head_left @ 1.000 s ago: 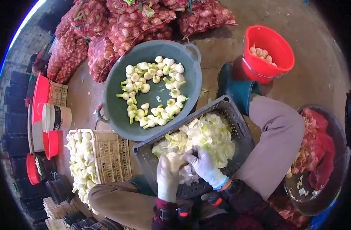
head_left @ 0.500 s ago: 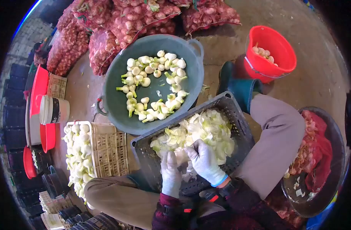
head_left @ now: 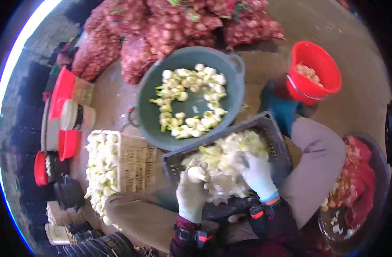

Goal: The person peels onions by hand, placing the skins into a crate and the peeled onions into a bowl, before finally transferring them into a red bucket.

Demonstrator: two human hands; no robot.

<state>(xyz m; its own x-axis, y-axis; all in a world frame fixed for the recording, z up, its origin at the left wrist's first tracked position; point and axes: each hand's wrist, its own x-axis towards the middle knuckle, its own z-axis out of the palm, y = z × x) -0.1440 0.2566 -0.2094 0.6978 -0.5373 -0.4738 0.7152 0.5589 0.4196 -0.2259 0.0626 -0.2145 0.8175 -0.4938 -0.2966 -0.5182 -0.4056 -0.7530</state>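
My left hand point(head_left: 191, 195), in a pale work glove, is closed around a white garlic bulb point(head_left: 197, 174) above the near side of a dark crate point(head_left: 217, 210). My right hand point(head_left: 256, 173), gloved too, is over the heap of pale peelings point(head_left: 221, 150) in that crate. Its fingers are smeared by motion, so whether they hold anything does not show. Beyond the crate, a big grey-green tub point(head_left: 149, 115) holds many peeled bulbs point(head_left: 200, 124) with short green stalks, lying roughly in a ring.
On the left a cream basket point(head_left: 138, 165) lies beside stacked white bulbs point(head_left: 102, 171). Red mesh sacks point(head_left: 170, 30) line the back. A red bucket point(head_left: 328, 64) with bulbs stands at the upper right. At the right, a dark basin point(head_left: 378, 171) holds a red net point(head_left: 363, 184).
My hands have moved apart; the right has gone right, over the peelings. A white bulb now shows plainly in my left hand. The whole view has shifted.
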